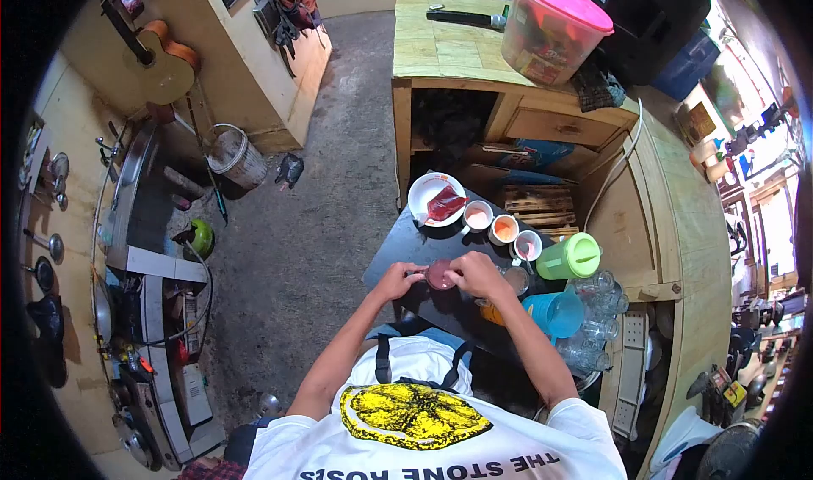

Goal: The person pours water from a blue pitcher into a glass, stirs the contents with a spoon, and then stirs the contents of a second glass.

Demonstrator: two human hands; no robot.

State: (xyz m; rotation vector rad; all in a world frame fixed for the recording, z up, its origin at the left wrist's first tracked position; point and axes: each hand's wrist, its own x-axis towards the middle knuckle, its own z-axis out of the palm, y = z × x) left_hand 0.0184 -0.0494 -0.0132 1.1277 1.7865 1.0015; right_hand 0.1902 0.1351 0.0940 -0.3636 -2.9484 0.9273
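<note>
A small round container of reddish-brown contents point(439, 274) stands on the dark table point(394, 251) between my hands. My left hand point(400, 281) closes its fingers on the container's left side. On its right, my right hand point(474, 274) has its fingers pinched at the rim; whatever they hold is too small to make out. Behind the hands are a white bowl point(419, 194) with a dark red packet point(445, 203) in it, and a row of white cups point(477, 217) with pale pink and orange contents.
To the right stand a green lidded pitcher point(569, 257), a blue pitcher point(555, 312) and several clear glasses point(597, 328). A wooden counter point(457, 48) holds a pink-lidded tub point(555, 31). At the left are a white bucket point(235, 154) and a green gas cylinder point(199, 238).
</note>
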